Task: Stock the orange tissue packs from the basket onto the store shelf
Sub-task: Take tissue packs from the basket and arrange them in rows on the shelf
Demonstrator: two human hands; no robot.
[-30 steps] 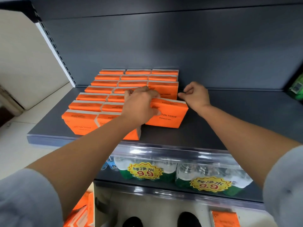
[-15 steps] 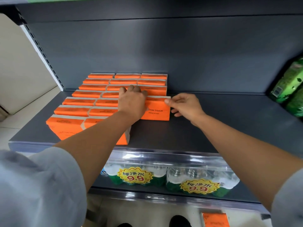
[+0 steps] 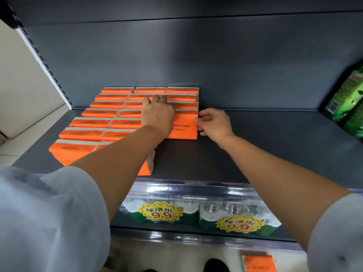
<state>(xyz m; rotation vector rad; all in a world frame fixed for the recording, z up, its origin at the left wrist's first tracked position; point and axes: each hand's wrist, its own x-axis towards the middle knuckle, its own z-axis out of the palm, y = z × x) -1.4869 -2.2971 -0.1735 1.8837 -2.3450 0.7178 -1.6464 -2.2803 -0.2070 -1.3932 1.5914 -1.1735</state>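
Currently: tissue pack, my left hand flat atop, right hand loosely curled against its end; risk, I overpush and skew rows.

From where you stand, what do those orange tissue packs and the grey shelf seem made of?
The orange tissue packs look wrapped in thin matte paper or plastic film, I cannot tell which: flat colour, printed lettering, pale folded ends. The shelf looks like painted metal with a satin dark grey finish: smooth, with a faint sheen.
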